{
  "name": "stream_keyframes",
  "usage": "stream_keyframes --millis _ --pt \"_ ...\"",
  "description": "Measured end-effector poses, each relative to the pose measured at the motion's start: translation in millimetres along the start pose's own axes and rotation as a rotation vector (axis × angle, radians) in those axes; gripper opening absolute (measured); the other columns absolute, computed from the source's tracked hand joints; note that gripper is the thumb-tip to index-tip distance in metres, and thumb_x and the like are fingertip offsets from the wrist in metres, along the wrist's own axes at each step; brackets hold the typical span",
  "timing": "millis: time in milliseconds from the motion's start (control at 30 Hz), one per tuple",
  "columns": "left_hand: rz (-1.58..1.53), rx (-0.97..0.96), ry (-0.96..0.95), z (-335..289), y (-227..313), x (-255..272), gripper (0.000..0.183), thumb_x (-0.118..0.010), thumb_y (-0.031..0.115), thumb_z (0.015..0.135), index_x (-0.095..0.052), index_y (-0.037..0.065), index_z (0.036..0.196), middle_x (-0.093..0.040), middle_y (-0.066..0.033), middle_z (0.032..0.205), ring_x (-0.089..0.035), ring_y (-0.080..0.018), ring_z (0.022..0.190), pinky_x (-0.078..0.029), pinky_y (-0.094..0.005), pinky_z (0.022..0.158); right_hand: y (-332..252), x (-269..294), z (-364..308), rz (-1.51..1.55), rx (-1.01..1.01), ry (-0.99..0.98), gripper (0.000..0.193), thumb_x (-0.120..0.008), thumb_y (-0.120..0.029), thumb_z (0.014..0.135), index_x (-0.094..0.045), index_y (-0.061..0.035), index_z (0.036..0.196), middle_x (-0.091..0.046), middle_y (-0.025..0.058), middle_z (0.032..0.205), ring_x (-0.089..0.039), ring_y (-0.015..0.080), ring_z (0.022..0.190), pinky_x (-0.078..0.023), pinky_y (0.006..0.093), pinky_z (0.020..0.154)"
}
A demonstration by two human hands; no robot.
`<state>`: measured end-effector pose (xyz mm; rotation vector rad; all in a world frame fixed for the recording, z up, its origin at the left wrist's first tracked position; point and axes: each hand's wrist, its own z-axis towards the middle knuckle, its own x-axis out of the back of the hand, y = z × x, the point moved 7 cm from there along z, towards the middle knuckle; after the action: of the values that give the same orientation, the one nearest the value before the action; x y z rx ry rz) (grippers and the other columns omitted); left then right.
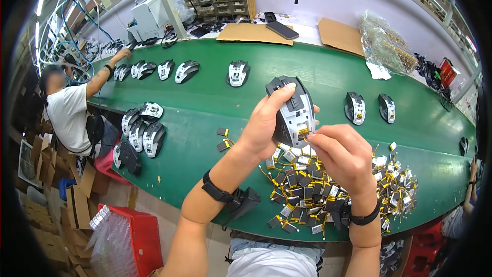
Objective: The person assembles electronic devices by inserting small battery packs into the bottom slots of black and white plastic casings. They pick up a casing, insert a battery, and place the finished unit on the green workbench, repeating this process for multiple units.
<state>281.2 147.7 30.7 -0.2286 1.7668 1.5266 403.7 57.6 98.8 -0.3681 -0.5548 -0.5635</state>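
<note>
1. In the head view, the mouse (302,105) is up in the person's hands, above the green tabletop (197,128). It is tilted, with a black top plate, dark sides and a pale silver-white lower body with an open recess.
2. A small yellow piece (303,132) sits in that recess, near the lower end.
3. The left hand (260,129) has its grip clamped around the mouse, thumb across the black plate.
4. The right hand (344,154) has its grip pinched together right beside the yellow piece; from here I can't quite make out what, if anything, is between the fingertips.
5. Below the hands lies a heap of small battery packs (309,193), grey and silver with yellow ends and thin leads.
</note>
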Motion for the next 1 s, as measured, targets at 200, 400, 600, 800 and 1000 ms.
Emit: stream_keyframes --millis 200,400,600,800,1000 --pt "-0.043 -0.074 0.088 -3.9 -2.1 -5.7 0.041 -0.043 0.040 0.100 -0.059 0.004 0.108 -0.068 -0.0203 0.103 -0.069 -0.0293 0.089 -0.058 -0.0388 0.078 -3.7 -4.2 -4.0 -0.024 -0.101 0.164 0.025 -0.078 0.004 0.066 -0.068 -0.0015 0.089 -0.063 0.0075 0.089 -0.063 0.0228 0.070 -0.052 0.0323 0.059" --pt "-0.112 -0.070 0.159 -6.9 7.0 0.1 0.046 -0.040 0.046 0.100 -0.058 0.005 0.110 -0.067 -0.0175 0.104 -0.068 -0.0304 0.093 -0.058 -0.0406 0.080 -12.8 -16.6 -4.6 -0.228 -0.058 0.023 0.034 -0.069 0.001 0.071 -0.069 -0.0008 0.105 -0.060 0.0082 0.107 -0.059 0.0275 0.093 -0.049 0.0368 0.075" --pt "-0.127 -0.131 0.167 -8.9 13.1 4.2 0.047 -0.039 0.046 0.100 -0.057 0.005 0.110 -0.067 -0.0180 0.104 -0.069 -0.0305 0.090 -0.058 -0.0411 0.079 -24.7 -27.1 -4.2 -0.203 -0.107 0.037 0.040 -0.069 0.001 0.069 -0.068 -0.0005 0.109 -0.060 0.0083 0.112 -0.058 0.0279 0.095 -0.050 0.0368 0.078" --pt "-0.096 -0.076 0.142 -6.1 13.8 9.6 0.046 -0.039 0.045 0.100 -0.060 0.005 0.107 -0.069 -0.0203 0.101 -0.070 -0.0325 0.087 -0.058 -0.0422 0.080 -15.5 -11.9 -1.6 -0.035 -0.105 0.100 0.028 -0.068 0.006 0.064 -0.068 -0.0022 0.092 -0.064 0.0084 0.108 -0.059 0.0288 0.091 -0.051 0.0380 0.077" --pt "-0.108 -0.068 0.110 -3.6 12.1 -1.9 0.040 -0.049 0.044 0.096 -0.057 0.007 0.112 -0.068 -0.0235 0.103 -0.070 -0.0344 0.086 -0.059 -0.0452 0.077 0.2 -1.6 -9.6 0.066 -0.122 0.140 0.032 -0.064 0.005 0.060 -0.064 -0.0017 0.091 -0.065 0.0123 0.099 -0.061 0.0307 0.090 -0.051 0.0410 0.078"
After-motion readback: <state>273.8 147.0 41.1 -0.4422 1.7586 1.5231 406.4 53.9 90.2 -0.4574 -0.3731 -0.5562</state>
